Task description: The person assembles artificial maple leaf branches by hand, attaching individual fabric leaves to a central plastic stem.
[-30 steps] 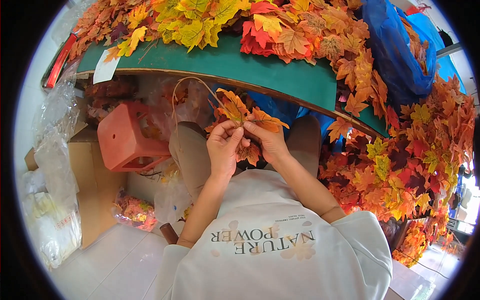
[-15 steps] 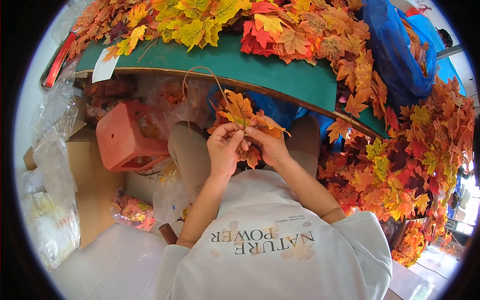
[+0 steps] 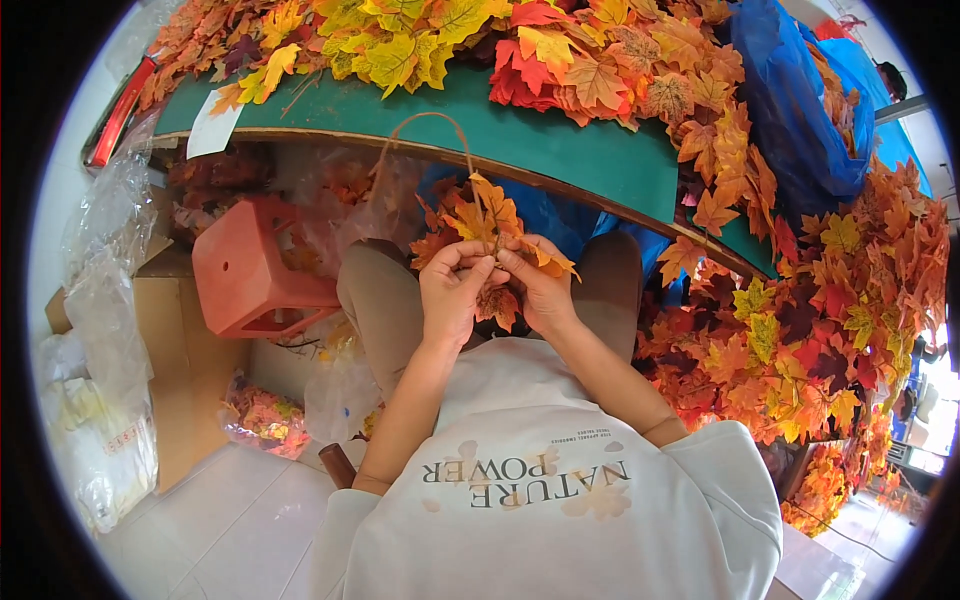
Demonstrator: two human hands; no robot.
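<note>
Head view: I see left hand (image 3: pixel 452 290) and right hand (image 3: pixel 545 292) nearly fingertip to fingertip, both pinching brown stem (image 3: pixel 432 115) between them; neither clearly nearer. Stem's long axis runs away from body, then arcs toward left hand's side, across edge of green table (image 3: pixel 600 165). Orange leaves (image 3: pixel 505 212) just beyond fingertips; exact pinch point partly hidden.

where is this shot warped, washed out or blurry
In the head view, the front edge of the green tabletop curves, fisheye-style, and the corners go black; also in the head view, bright light washes out the far right, while the held orange leaves show no strong blur.
</note>
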